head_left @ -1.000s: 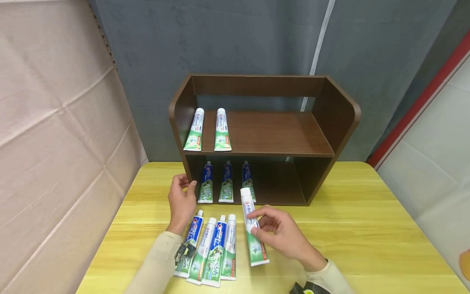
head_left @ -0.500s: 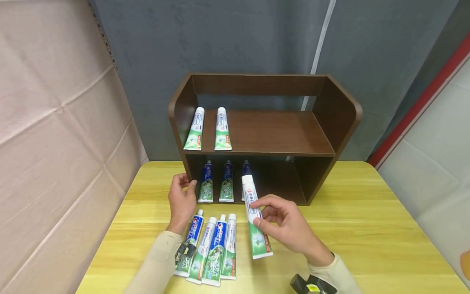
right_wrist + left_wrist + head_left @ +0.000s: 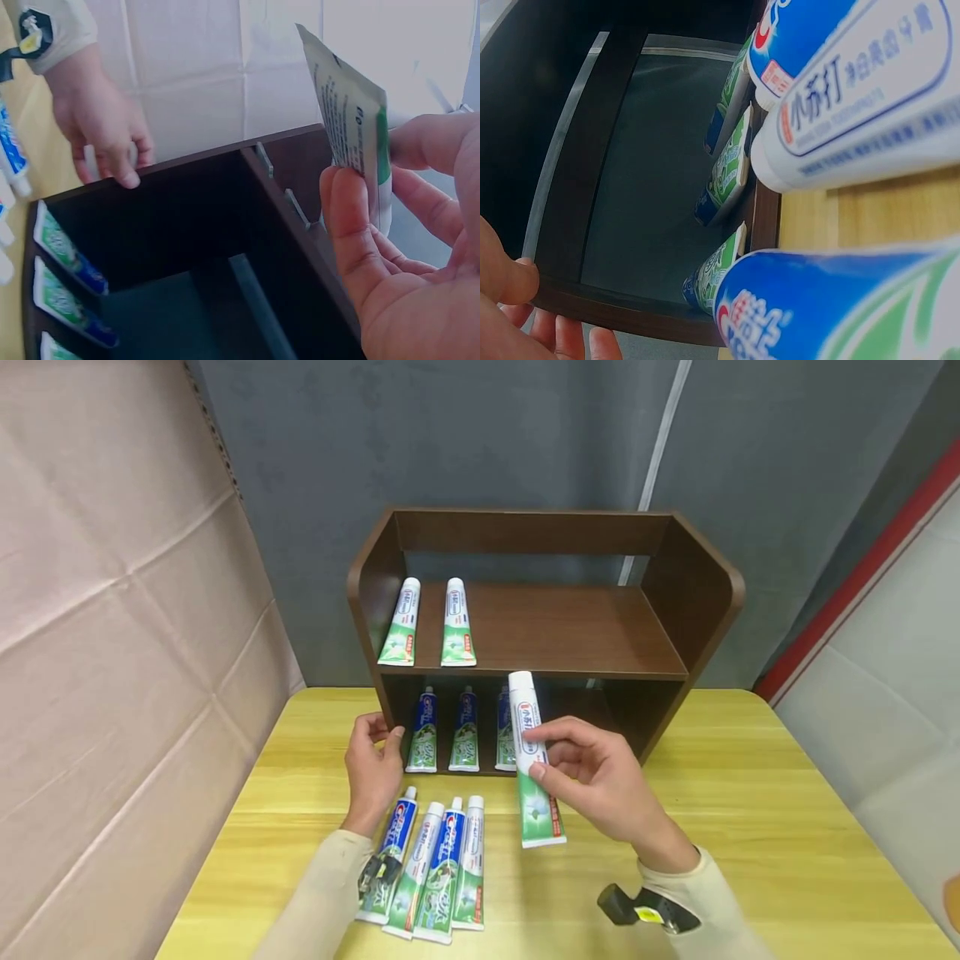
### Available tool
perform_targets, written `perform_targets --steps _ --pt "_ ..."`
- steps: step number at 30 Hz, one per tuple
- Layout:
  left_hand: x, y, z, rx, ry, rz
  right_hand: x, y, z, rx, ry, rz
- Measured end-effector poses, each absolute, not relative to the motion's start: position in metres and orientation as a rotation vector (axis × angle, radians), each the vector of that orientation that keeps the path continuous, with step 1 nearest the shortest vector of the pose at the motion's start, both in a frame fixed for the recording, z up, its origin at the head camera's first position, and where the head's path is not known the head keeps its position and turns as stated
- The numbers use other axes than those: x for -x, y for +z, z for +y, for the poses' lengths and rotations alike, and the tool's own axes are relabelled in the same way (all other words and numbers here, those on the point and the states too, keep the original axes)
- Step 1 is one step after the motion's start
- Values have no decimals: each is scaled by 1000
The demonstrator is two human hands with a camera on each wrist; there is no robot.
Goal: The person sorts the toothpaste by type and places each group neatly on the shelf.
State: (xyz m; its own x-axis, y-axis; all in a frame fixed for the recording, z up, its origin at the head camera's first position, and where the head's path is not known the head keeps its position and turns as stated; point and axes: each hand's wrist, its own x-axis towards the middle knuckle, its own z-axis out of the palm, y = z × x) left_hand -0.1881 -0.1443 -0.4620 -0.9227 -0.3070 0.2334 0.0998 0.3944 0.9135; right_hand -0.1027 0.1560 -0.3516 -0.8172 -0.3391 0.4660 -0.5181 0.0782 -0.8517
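My right hand (image 3: 607, 777) pinches a white-and-green toothpaste tube (image 3: 534, 768) between thumb and fingers, cap upward, in front of the lower shelf. In the right wrist view the tube (image 3: 349, 112) shows its printed back and flat end. My left hand (image 3: 373, 777) holds the left side panel of a brown two-tier shelf (image 3: 577, 627); the left wrist view has the thumb and fingers (image 3: 568, 334) on opposite sides of that panel. Two white-and-green tubes (image 3: 455, 622) lie on the upper tier at left. Three blue-and-green tubes (image 3: 465, 731) lie on the lower tier, the rightmost partly hidden.
Several toothpaste tubes (image 3: 442, 872), blue and white ones alternating, lie side by side on the yellow wooden table (image 3: 750, 827) near my left forearm. A grey curtain (image 3: 525, 435) hangs behind the shelf, and a pale cloth wall (image 3: 120, 652) stands at left.
My right hand has lifted the white-and-green tube upward and slightly right, from above the table to in front of the lower tier. My left hand has stayed on the shelf's side.
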Motion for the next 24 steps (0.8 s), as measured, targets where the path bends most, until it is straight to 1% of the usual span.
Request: perform_targets --steps 10,24 --pt "187 -460 -146 -203 -1558 -2306 113 -323 157 -894 1848 -2171" --pt "185 -459 -146 -220 -1585 -2298 129 -288 152 -766 1738 -2271"
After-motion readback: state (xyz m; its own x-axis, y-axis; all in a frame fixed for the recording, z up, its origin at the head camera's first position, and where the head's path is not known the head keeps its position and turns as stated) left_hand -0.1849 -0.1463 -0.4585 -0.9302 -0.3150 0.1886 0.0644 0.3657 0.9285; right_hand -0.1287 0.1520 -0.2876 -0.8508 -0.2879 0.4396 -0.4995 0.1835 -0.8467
